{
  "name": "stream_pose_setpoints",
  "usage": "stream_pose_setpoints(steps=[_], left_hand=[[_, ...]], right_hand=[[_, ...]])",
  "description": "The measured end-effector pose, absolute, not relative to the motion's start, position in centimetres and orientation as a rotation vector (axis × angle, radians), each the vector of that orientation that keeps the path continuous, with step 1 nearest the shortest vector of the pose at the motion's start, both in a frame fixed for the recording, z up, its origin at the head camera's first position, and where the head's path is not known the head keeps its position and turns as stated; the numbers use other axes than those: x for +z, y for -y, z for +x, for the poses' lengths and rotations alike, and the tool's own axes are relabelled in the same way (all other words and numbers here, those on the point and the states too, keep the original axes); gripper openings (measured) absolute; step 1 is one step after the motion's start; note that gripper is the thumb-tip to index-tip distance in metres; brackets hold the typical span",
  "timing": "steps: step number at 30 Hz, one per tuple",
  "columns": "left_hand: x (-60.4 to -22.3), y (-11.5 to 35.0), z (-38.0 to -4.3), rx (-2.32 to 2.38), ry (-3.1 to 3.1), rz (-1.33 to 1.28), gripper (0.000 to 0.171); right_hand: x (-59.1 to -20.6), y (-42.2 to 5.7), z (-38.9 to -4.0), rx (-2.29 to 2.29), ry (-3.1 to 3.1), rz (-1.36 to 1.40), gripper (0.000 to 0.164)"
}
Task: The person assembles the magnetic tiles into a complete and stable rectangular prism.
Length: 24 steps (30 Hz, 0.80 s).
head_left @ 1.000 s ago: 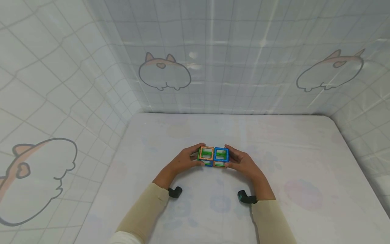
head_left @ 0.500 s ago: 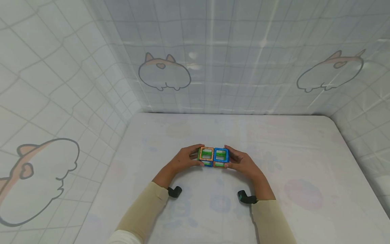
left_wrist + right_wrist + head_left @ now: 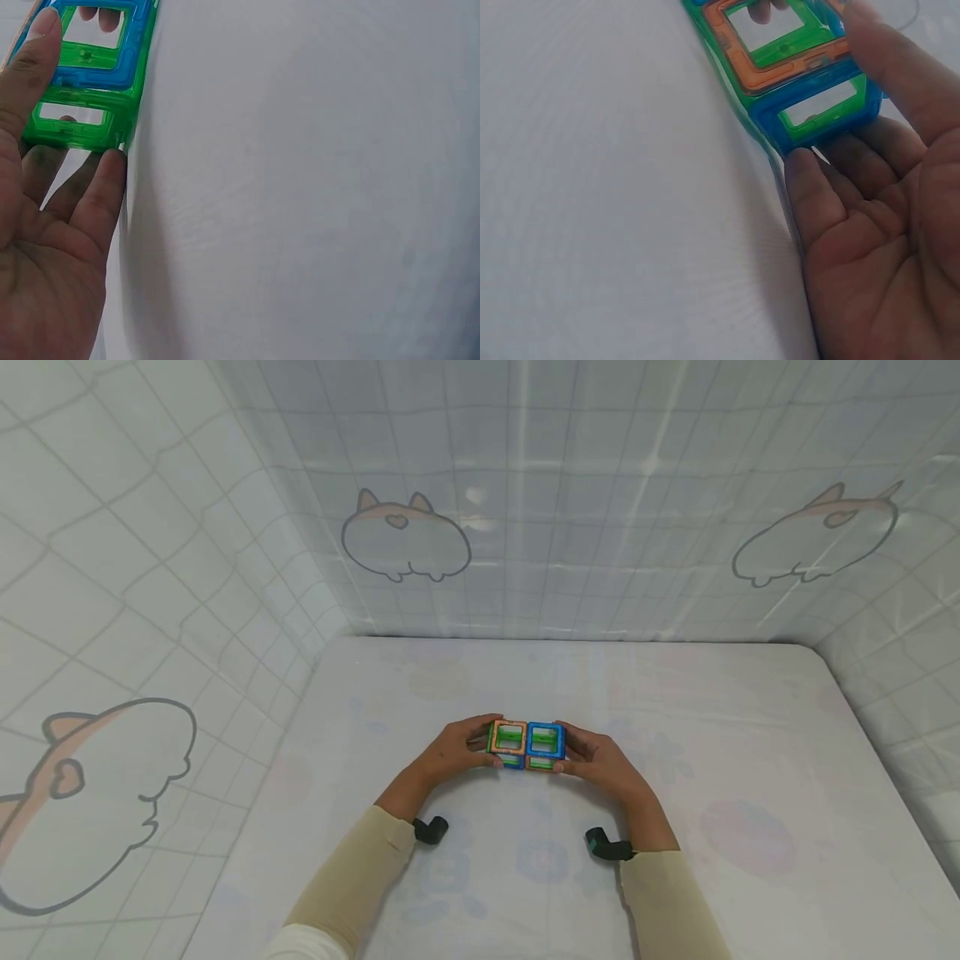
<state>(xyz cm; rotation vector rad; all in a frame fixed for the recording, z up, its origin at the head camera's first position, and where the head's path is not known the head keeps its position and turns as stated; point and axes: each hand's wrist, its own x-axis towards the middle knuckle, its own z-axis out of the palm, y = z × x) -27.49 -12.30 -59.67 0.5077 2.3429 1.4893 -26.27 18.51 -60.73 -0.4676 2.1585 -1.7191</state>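
Two cubes of magnetic building tiles stand side by side on the table, touching. The left cube [image 3: 510,724] shows an orange top, a blue front and a green left side. On the right cube [image 3: 546,725] the top is blue, the front orange and the right side blue. My left hand [image 3: 450,750] grips the left cube, thumb [image 3: 34,60] on its front and fingers round its side and back. From the other end my right hand [image 3: 603,762] holds the right cube the same way, thumb [image 3: 885,60] on the orange front tile [image 3: 780,75].
A pale printed cloth [image 3: 675,693] covers the table. A tiled-pattern curtain [image 3: 585,527] with cartoon animal prints hangs behind and along both sides. Dark wrist cameras [image 3: 431,832] sit at both wrists, below beige sleeves [image 3: 352,877].
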Motion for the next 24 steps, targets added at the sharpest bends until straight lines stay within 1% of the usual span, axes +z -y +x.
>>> stream_pose_setpoints(steps=[6, 11, 15, 17, 20, 22, 24], left_hand=[[-59.46, 12.36, -27.3, 1.483, -2.349, 0.568, 0.094], [-59.53, 12.45, -27.35, 1.441, -2.398, 0.67, 0.086], [-59.66, 12.46, -27.36, 1.414, -2.432, 0.689, 0.084], [-59.61, 12.41, -27.27, 1.405, -2.442, 0.682, 0.084], [-59.47, 12.25, -26.99, 1.398, -2.46, 0.619, 0.087], [-59.35, 12.1, -26.73, 1.416, -2.47, 0.56, 0.09], [-59.3, 11.95, -26.46, 1.446, -2.486, 0.477, 0.086]], right_hand=[[-60.63, -18.51, -26.18, -1.744, -2.142, -0.477, 0.079], [-60.81, -18.46, -26.32, -1.77, -2.123, -0.496, 0.077], [-60.86, -18.5, -26.3, -1.766, -2.13, -0.495, 0.077], [-60.92, -18.52, -26.27, -1.763, -2.145, -0.498, 0.077], [-61.1, -18.54, -26.31, -1.723, -2.232, -0.532, 0.072], [-61.2, -18.5, -26.33, -1.691, -2.319, -0.488, 0.066], [-61.15, -18.42, -26.32, -1.664, -2.385, -0.395, 0.06]])
